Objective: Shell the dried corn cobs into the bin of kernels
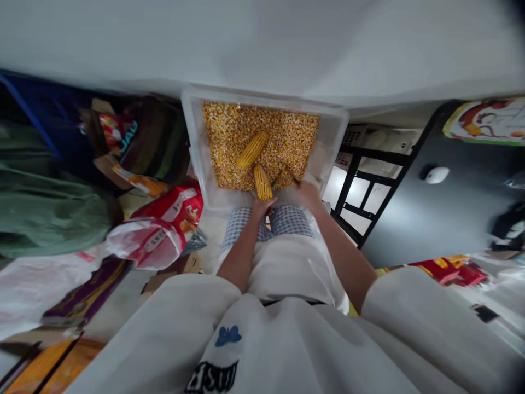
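A corn cob (263, 184) stands at the near side of a bin of loose kernels, with my left hand (262, 206) closed around its lower end. Part of the cob's side looks paler than the rest. My right hand (308, 194) is over the bin's near right part, its fingers closed. Something thin and dark pokes out from them; its kind is too small to tell. Between the hands shows a small green thing (278, 178), unclear in shape. A second corn cob (252, 150) lies tilted on the corn kernels (291, 131).
The translucent plastic bin (192, 126) stands against a pale wall. Left of it are a red bag (186, 210), an open cardboard box (102, 123) and a green bag (49, 205). To the right stand a black rack (348, 191) and a dark panel with a white mouse (437, 175).
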The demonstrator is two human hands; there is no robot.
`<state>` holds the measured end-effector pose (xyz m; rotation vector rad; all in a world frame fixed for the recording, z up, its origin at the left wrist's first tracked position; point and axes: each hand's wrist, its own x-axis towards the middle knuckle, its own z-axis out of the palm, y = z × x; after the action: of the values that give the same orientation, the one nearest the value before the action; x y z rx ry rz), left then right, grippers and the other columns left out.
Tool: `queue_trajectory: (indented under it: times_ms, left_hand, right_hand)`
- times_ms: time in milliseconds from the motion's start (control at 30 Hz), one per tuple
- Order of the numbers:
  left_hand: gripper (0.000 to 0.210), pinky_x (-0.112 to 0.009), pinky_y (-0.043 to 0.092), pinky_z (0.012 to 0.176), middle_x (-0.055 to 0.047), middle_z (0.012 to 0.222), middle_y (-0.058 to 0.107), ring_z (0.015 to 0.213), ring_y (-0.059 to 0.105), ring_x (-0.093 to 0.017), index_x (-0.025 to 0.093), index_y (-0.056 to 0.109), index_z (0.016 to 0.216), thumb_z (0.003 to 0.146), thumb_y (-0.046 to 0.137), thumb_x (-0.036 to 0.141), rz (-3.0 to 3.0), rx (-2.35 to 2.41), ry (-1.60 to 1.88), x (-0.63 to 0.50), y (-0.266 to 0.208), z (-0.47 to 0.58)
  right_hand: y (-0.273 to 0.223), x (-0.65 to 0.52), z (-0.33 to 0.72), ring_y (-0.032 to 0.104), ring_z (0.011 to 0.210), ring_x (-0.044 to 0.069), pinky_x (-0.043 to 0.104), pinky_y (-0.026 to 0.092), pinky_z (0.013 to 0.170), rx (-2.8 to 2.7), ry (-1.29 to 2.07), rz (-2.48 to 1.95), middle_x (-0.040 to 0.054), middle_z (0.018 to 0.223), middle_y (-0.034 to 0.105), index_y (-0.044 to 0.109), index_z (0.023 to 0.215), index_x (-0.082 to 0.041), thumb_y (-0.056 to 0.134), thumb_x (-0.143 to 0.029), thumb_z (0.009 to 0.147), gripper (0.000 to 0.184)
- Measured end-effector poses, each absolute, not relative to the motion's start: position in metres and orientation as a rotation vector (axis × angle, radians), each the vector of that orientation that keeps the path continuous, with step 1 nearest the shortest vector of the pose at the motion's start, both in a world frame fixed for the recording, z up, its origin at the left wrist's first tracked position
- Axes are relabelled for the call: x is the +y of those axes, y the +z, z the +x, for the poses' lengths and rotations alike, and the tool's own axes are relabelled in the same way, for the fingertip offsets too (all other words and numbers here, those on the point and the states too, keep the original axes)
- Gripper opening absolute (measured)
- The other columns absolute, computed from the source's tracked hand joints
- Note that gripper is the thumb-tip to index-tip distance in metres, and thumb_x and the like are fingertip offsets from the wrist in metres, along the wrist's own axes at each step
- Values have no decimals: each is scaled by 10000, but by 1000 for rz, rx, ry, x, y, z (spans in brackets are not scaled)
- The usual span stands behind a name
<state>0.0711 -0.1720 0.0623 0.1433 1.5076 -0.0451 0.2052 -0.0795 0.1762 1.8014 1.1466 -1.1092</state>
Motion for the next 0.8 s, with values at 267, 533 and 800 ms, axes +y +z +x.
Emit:
queue_trajectory:
  times_ms: [267,533,800]
  left_hand:
    - [528,-250,496,496,-108,673,661,595,641,-187,131,580,966,761,611,617,-270,1199,139,-163,67,48]
    - [424,-188,360,389,-23,521,527,451,525,-124,121,585,900,796,637,529,-154,1468,-73,-134,72,102]
    - [275,-188,429,527,27,581,512,468,501,-65,81,548,922,867,586,347,54,1518,135,-123,146,53]
  right_hand:
    - [192,-114,234,649,844,210,250,455,707,1079,-1360,1925,98,915,694,635,991,-152,384,-446,916,393]
    - [177,-154,218,621,961,205,258,445,793,1024,-1293,2074,93,1033,676,597,1072,-167,374,-422,934,366]
    - [213,-190,235,638,924,226,279,441,767,999,-1235,2239,131,1007,686,581,1138,-113,392,-345,943,358]
